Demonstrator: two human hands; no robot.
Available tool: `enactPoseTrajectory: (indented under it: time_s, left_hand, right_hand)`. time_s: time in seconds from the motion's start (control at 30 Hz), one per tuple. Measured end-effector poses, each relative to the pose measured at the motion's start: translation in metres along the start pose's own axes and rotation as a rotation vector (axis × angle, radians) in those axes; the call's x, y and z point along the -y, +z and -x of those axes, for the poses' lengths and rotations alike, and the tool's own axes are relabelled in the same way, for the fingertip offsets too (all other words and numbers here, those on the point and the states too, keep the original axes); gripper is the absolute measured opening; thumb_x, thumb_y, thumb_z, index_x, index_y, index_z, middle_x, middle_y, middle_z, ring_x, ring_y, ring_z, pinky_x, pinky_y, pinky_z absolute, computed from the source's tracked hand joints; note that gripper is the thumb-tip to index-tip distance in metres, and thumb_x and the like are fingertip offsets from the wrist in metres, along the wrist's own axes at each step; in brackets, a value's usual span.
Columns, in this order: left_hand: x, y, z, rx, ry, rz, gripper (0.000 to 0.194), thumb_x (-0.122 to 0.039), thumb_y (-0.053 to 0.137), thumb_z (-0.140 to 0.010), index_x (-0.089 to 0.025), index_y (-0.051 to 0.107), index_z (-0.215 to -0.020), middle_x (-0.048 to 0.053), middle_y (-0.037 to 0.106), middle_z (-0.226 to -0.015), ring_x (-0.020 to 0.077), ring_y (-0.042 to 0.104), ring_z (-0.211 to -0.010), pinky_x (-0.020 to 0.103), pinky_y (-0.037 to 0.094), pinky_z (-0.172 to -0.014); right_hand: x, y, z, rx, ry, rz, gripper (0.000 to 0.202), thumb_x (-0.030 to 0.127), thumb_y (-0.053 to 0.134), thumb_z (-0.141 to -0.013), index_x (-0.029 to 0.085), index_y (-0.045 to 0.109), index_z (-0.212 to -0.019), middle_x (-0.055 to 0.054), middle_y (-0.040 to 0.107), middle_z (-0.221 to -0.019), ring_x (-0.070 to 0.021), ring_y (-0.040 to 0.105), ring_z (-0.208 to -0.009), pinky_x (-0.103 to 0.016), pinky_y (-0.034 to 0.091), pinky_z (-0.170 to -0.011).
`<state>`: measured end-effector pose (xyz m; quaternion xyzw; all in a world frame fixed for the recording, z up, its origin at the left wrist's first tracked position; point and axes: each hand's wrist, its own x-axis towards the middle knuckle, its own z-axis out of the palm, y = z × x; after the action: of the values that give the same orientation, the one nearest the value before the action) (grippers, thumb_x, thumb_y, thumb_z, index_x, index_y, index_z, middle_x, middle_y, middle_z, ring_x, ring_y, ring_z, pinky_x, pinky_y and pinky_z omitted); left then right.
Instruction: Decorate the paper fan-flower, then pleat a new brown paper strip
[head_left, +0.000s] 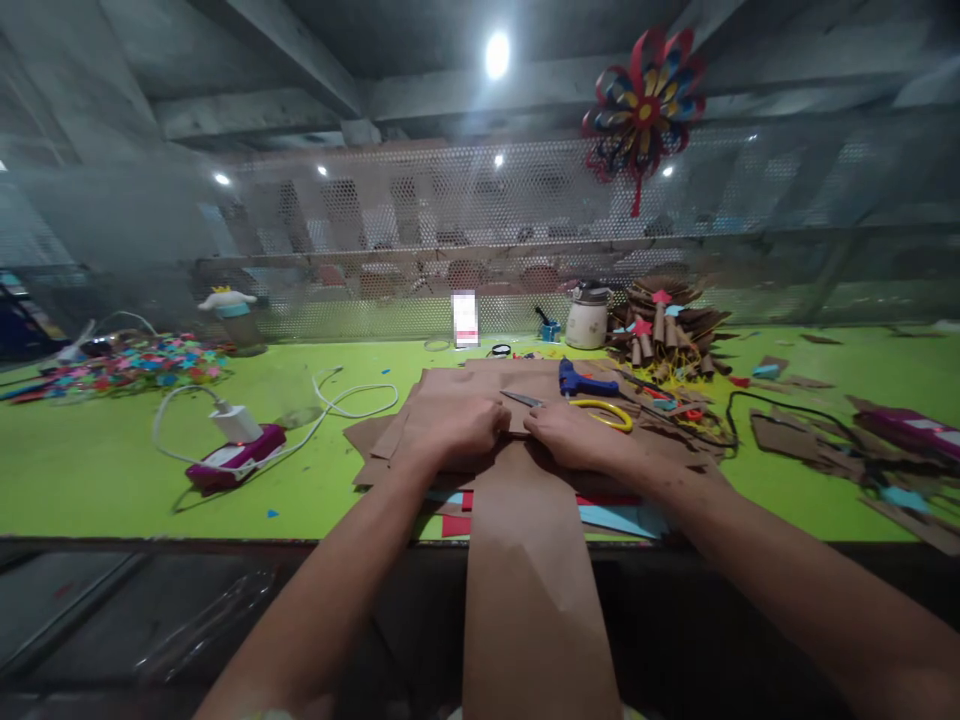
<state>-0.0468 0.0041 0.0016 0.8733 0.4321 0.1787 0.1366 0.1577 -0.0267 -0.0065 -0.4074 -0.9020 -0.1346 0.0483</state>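
A long strip of brown kraft paper (532,570) runs from the pile on the table down over the front edge. At its far end my left hand (476,425) has its fingers curled in on the paper's edge. Facing it, my right hand (566,432) pinches the same edge, a small gap between the two hands. Scissors with yellow handles (611,415) lie just beyond my right hand, blades pointing left. Behind them rests a blue glue gun (589,380). Under everything is a stack of brown paper sheets (420,410).
Purple power strips (236,458) and white cable lie left; another purple strip (907,428) is far right. Coloured paper stars (142,365) heap at the back left. A lit phone (466,318), a white jug (587,315) and a pile of brown paper pieces (667,330) stand along the back.
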Motion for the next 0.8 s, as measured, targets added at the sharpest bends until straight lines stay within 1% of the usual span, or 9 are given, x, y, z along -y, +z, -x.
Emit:
enactPoseTrajectory:
  time_s: [0.07, 0.1, 0.23, 0.3, 0.4, 0.57, 0.67, 0.73, 0.8]
  left_hand:
    - [-0.001, -0.001, -0.002, 0.011, 0.028, 0.013, 0.024, -0.037, 0.053, -0.076, -0.018, 0.068, -0.072, 0.007, 0.066, -0.074, 0.0202, 0.051, -0.074, 0.028, 0.031, -0.063]
    - [-0.002, -0.002, -0.005, 0.022, 0.049, 0.038, 0.026, -0.038, 0.051, -0.077, -0.018, 0.068, -0.075, 0.006, 0.066, -0.075, 0.0192, 0.051, -0.073, 0.027, 0.033, -0.063]
    - [-0.001, -0.007, -0.018, 0.06, 0.134, 0.145, 0.035, -0.04, 0.043, -0.085, -0.016, 0.068, -0.08, 0.005, 0.068, -0.078, 0.0163, 0.053, -0.069, 0.026, 0.036, -0.064]
    - [0.001, -0.008, -0.022, 0.076, 0.157, 0.172, 0.036, -0.038, 0.042, -0.086, -0.014, 0.067, -0.078, 0.005, 0.068, -0.078, 0.0155, 0.053, -0.067, 0.026, 0.038, -0.064]
    - [0.002, -0.012, -0.022, 0.121, 0.194, 0.222, 0.031, -0.035, 0.043, -0.086, -0.016, 0.067, -0.08, 0.005, 0.068, -0.082, 0.016, 0.055, -0.07, 0.026, 0.04, -0.067]
    - [0.0, -0.019, -0.014, 0.176, 0.346, 0.35, 0.023, -0.031, 0.046, -0.084, -0.02, 0.066, -0.085, 0.004, 0.067, -0.091, 0.0183, 0.056, -0.083, 0.029, 0.041, -0.079]
    - [0.0, -0.019, -0.013, 0.224, 0.342, 0.37, 0.022, -0.029, 0.044, -0.084, -0.019, 0.064, -0.082, 0.005, 0.064, -0.088, 0.0178, 0.054, -0.081, 0.029, 0.041, -0.078]
    - [0.0, -0.018, -0.013, 0.249, 0.312, 0.367, 0.022, -0.029, 0.044, -0.083, -0.019, 0.062, -0.078, 0.004, 0.063, -0.084, 0.0171, 0.052, -0.077, 0.028, 0.041, -0.075]
    - [-0.001, -0.017, -0.014, 0.245, 0.269, 0.354, 0.022, -0.03, 0.044, -0.083, -0.019, 0.062, -0.076, 0.003, 0.062, -0.08, 0.0165, 0.051, -0.075, 0.026, 0.04, -0.073]
  right_hand:
    - [0.001, -0.003, 0.0, -0.013, 0.032, -0.012, 0.016, 0.011, 0.045, -0.083, 0.012, 0.061, -0.083, -0.012, 0.063, -0.084, -0.02, 0.057, -0.073, -0.028, 0.035, -0.063]
    - [0.001, -0.004, 0.0, -0.027, 0.042, -0.021, 0.016, 0.011, 0.045, -0.083, 0.013, 0.06, -0.087, -0.011, 0.063, -0.084, -0.0196, 0.057, -0.073, -0.027, 0.034, -0.063]
    - [0.008, -0.009, -0.002, -0.152, 0.062, 0.0, 0.025, 0.01, 0.042, -0.084, 0.014, 0.055, -0.105, -0.01, 0.06, -0.093, -0.0186, 0.054, -0.076, -0.027, 0.034, -0.063]
    - [0.011, -0.009, -0.004, -0.199, 0.086, 0.038, 0.023, 0.01, 0.041, -0.085, 0.014, 0.055, -0.104, -0.01, 0.058, -0.095, -0.0181, 0.053, -0.076, -0.027, 0.033, -0.063]
    - [0.014, -0.006, -0.005, -0.241, 0.085, 0.065, 0.018, 0.012, 0.042, -0.085, 0.014, 0.055, -0.098, -0.01, 0.055, -0.095, -0.0172, 0.051, -0.074, -0.027, 0.032, -0.061]
    - [0.012, -0.001, -0.006, -0.32, 0.051, 0.069, 0.016, 0.011, 0.042, -0.086, 0.015, 0.056, -0.094, -0.008, 0.054, -0.09, -0.0158, 0.047, -0.072, -0.027, 0.032, -0.061]
    - [0.01, 0.002, -0.006, -0.337, 0.037, 0.042, 0.017, 0.011, 0.042, -0.086, 0.015, 0.056, -0.093, -0.007, 0.053, -0.09, -0.0156, 0.047, -0.073, -0.026, 0.032, -0.062]
    - [0.009, 0.004, -0.007, -0.341, 0.035, 0.003, 0.016, 0.011, 0.042, -0.086, 0.015, 0.057, -0.091, -0.007, 0.053, -0.09, -0.0156, 0.047, -0.075, -0.026, 0.034, -0.065]
    - [0.008, 0.006, -0.008, -0.353, 0.051, -0.067, 0.015, 0.013, 0.044, -0.085, 0.015, 0.058, -0.088, -0.007, 0.053, -0.089, -0.0156, 0.048, -0.076, -0.026, 0.035, -0.067]
